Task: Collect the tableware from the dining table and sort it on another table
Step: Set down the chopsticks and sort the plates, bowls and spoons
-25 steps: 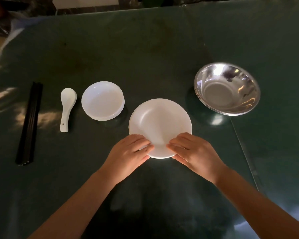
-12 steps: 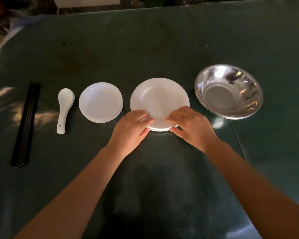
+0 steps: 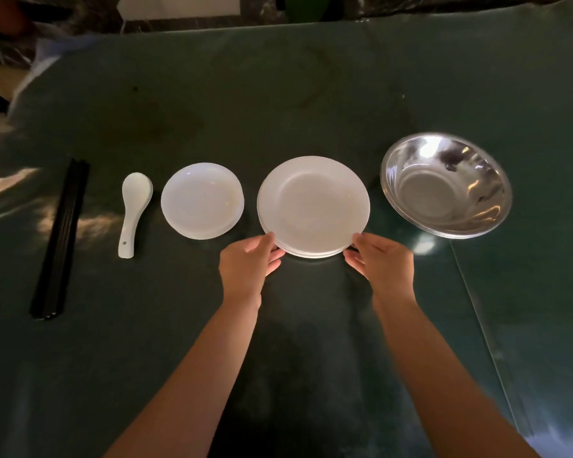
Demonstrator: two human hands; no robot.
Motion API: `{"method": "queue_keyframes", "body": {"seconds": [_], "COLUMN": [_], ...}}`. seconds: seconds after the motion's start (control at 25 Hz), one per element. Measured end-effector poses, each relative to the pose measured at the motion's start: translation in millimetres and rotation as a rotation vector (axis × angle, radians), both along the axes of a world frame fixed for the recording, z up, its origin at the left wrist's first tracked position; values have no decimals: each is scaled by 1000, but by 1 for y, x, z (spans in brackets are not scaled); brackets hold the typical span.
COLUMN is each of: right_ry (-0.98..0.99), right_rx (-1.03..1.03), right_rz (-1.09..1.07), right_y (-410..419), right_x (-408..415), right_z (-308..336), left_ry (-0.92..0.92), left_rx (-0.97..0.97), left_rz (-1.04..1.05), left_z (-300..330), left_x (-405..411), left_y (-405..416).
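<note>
A stack of white plates (image 3: 313,203) rests on the dark green table (image 3: 212,104), in the middle of a row of tableware. My left hand (image 3: 247,262) pinches the stack's near-left rim, thumb above and fingers below. At the near-right rim my right hand (image 3: 382,262) grips the same way. To the left lie a stack of small white dishes (image 3: 201,200), a white ceramic spoon (image 3: 133,209) and a bundle of black chopsticks (image 3: 62,236). A shiny steel bowl (image 3: 445,185) stands to the right of the plates.
A seam or table edge (image 3: 477,309) runs diagonally at the right, below the steel bowl. Beyond the table's far edge are a dark marbled wall and something green (image 3: 306,6). Sunlight patches fall on the left of the table.
The plates slid away from me into line with the other tableware. My hands moved from lying on top of the near rim to gripping it at both sides.
</note>
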State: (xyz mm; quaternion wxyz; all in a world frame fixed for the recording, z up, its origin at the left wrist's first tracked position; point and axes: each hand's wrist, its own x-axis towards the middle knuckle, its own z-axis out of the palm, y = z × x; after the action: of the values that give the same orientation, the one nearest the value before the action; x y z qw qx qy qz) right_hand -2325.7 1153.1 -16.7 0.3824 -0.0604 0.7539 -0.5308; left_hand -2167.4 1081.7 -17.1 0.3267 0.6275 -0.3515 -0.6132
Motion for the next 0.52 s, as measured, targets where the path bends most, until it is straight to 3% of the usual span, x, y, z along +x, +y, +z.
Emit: {"method": "queue_keyframes", "body": {"seconds": [0.52], "right_ry": [-68], "right_rx": [-34], "right_rz": [-74], "right_y": [-19], "right_x": [-7], "right_z": [-7], "left_ry": [-20], "left_rx": [42], "left_rz": [65], "left_z": [0], "left_x": [-9], "left_y": [-11]}}
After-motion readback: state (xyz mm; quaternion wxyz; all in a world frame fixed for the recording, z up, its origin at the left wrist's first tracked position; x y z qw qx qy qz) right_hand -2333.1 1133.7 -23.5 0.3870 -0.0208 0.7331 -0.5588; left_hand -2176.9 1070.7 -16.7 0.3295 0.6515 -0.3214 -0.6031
